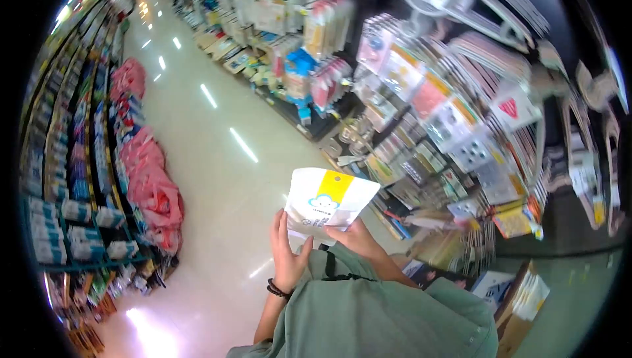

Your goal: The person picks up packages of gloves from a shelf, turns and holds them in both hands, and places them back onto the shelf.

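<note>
A white packet [314,208] with a yellow stripe, a hang hole and a blue cloud logo is held up in front of my body, tilted. My right hand [357,236] grips its lower right edge, with the thumb on the front and the other fingers hidden behind. At the lower left corner, my left hand [288,259] touches the packet with its fingers stretched out and the thumb apart. The small print is too blurred to read.
Hanging packaged goods [434,108] fill the rack on my right, with clothes hangers [582,141] beyond them. Stocked shelves [72,141] line the left, partly covered by pink cloth [153,183]. A shiny aisle floor [210,160] runs between them.
</note>
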